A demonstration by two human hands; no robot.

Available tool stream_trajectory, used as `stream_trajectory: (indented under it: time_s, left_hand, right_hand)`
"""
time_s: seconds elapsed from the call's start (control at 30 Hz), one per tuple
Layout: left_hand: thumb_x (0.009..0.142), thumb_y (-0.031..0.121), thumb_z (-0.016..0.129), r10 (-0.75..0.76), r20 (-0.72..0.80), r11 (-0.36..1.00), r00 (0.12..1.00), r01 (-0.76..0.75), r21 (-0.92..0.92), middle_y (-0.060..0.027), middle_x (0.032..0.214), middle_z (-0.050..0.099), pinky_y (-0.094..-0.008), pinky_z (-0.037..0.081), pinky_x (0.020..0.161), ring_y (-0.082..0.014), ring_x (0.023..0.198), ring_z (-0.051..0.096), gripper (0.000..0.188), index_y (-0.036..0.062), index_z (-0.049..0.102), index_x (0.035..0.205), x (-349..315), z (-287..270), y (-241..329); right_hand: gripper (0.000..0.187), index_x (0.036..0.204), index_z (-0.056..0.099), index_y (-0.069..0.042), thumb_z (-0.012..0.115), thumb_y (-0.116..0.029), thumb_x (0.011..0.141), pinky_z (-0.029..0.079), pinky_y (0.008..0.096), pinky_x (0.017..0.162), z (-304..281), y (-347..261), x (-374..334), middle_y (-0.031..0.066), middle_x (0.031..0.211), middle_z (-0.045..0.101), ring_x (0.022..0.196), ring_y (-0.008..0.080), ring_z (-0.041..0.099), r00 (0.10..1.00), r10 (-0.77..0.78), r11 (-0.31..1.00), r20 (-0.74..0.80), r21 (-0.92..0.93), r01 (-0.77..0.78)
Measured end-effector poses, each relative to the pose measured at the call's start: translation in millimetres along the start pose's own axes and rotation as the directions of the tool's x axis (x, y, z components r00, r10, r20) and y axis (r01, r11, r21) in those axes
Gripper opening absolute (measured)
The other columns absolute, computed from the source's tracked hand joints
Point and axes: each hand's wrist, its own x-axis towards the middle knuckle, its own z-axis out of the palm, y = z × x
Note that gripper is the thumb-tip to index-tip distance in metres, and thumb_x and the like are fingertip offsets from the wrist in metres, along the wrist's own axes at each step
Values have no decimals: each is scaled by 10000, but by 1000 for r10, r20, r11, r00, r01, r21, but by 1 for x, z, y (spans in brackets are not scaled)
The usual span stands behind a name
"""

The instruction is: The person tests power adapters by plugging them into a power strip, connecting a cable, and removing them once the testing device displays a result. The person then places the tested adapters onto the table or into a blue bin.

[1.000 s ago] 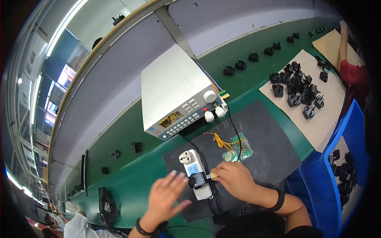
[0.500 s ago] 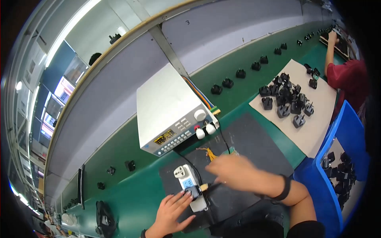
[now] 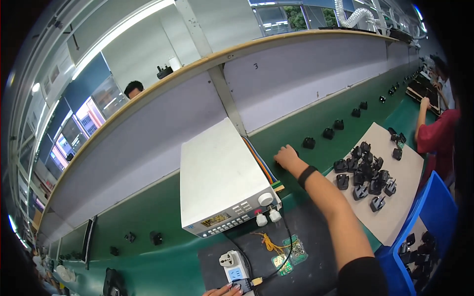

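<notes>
Black adapter (image 3: 242,284) at six o'clock from the middle of the view, close to the lower edge, seated in the near end of a white power strip (image 3: 229,272). Lies under the fingers of the left hand (image 3: 223,291), mostly cut off by the lower edge. Impossible to judge the left grip as spread, pressed together or pinching; visible only as fingers laid over the adapter. At three o'clock of the adapter, a tan plug (image 3: 256,281), joined to a thin black cable (image 3: 273,273).

At three o'clock of the view, just right of the middle, the right hand (image 3: 286,157), stretched out over the green counter (image 3: 158,269) with fingers bent downward, near the silver-grey instrument (image 3: 224,167). Impossible to judge this grip either, or anything beneath it. Just beside the right hand, toward two o'clock, a black plug block (image 3: 308,142), nearest of a row leading off in the same direction.

At five o'clock, green circuit boards (image 3: 282,265) and yellow wires (image 3: 268,242) on a dark mat (image 3: 321,256). At three, past the right forearm (image 3: 333,207), a beige sheet (image 3: 395,227) bearing a heap of black blocks (image 3: 364,171). At four, a blue bin (image 3: 437,197) with dark pieces (image 3: 424,251) inside. Farther out at three, a co-worker's red sleeve (image 3: 437,132).
</notes>
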Motion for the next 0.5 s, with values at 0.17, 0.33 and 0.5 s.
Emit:
stream_trajectory:
  time_s: [0.17, 0.33, 0.5]
  left_hand:
    - [710, 198, 729, 73, -24, 997, 997, -73, 15, -114, 1307, 546, -428, 420, 932, -273, 1224, 505, 584, 61, 554, 1250, 6, 0, -5]
    - [746, 323, 744, 229, -207, 965, 951, -195, 174, -123, 1258, 574, -359, 451, 898, -245, 1142, 562, 604, 52, 554, 1251, 43, -37, -2]
    - [685, 154, 784, 204, -293, 941, 934, -269, -204, -125, 1216, 599, -351, 494, 863, -276, 1045, 610, 605, 41, 553, 1233, 85, -39, -22]
  right_hand:
    - [563, 954, 674, -20, 820, -426, 593, 489, 405, 809, -97, 37, -178, 146, 957, 643, 940, 319, 599, 994, 66, 975, -86, 219, -45]
    - [630, 1284, 493, 32, 779, -177, 764, 475, 316, 886, -121, -65, -274, 121, 1122, 608, 1030, 180, 581, 921, -387, 166, 53, 986, 13]
    - [484, 1321, 464, -9, 626, -205, 909, 480, 285, 822, -75, -157, -274, 58, 1142, 587, 1024, 132, 563, 778, -601, -637, -183, 697, -329]
